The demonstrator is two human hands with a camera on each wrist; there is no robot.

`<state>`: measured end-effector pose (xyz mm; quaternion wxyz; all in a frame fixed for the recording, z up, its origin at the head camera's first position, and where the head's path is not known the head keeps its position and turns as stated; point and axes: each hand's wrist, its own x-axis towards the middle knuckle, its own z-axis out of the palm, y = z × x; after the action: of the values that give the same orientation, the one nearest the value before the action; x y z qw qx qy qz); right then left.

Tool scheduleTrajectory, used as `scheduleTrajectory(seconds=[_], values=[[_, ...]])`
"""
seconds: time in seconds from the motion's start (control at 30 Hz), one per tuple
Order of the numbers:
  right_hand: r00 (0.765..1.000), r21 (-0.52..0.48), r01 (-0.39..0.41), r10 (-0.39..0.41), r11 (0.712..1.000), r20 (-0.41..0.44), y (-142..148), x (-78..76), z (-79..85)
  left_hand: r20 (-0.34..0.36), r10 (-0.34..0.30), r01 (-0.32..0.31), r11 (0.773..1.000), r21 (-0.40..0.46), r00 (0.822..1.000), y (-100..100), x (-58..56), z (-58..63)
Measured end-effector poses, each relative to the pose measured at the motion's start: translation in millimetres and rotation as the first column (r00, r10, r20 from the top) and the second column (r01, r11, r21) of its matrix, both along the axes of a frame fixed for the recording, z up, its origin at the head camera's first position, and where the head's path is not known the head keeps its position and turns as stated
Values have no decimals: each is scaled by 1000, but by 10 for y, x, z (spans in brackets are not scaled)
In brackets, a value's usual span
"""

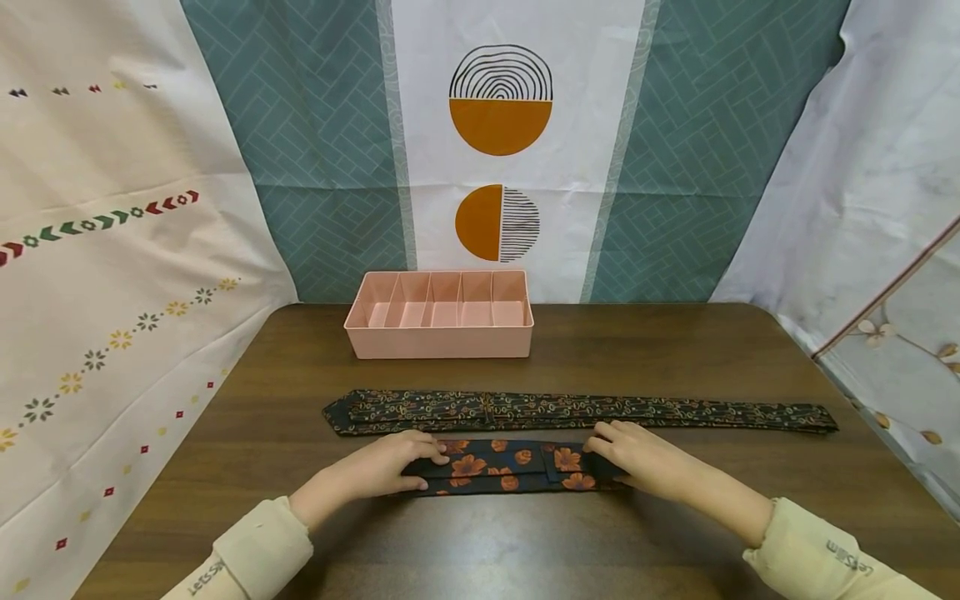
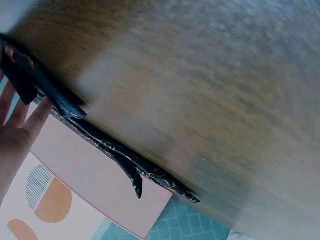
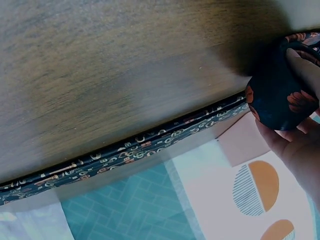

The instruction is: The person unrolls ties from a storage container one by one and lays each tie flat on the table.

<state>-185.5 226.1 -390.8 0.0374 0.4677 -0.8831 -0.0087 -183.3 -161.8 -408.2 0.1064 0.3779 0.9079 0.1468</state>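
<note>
A dark necktie with orange flowers (image 1: 487,468) lies folded into a short strip near the front of the table. At its left end is my left hand (image 1: 400,462), which holds the fold between thumb and fingers. My right hand (image 1: 637,454) pinches the right end; in the right wrist view the thumb presses on the rounded fold of the floral necktie (image 3: 277,90) with fingers on its other side. Just behind lies a second dark necktie with a small gold pattern (image 1: 562,408), folded once lengthwise, its pointed end to the left. Neither hand touches it.
A pink box with several compartments (image 1: 442,342) stands at the back of the brown wooden table (image 1: 637,350), left of the middle. Patterned cloths hang behind and on both sides, including a teal and white curtain (image 1: 322,233).
</note>
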Motion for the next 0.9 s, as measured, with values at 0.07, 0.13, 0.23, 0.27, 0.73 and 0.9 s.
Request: scheduleTrajectory(seconds=[0.07,0.13,0.23,0.27,0.73,0.9], values=[[1000,10,7,-7,1000,3,3,0,1,-1,-1,1,1000,3,1000,0,1,2],[1000,18,14,-14,1000,8,4,0,4,0,-6,6,1000,5,1000,-1,2,4],[1000,22,20,-21,1000,22,3,0,4,-3,-12,12,1000,-1,1000,-9,3,7],[999,20,21,-21,1000,27,4,0,1,-3,-13,13,1000,-4,1000,-13,3,5],[999,21,41,-42,999,23,1,-6,2,-17,-5,5,1000,16,1000,-70,5,7],[1000,11,31,-31,999,4,0,-8,10,-33,4,-3,1000,21,999,-64,-6,22]])
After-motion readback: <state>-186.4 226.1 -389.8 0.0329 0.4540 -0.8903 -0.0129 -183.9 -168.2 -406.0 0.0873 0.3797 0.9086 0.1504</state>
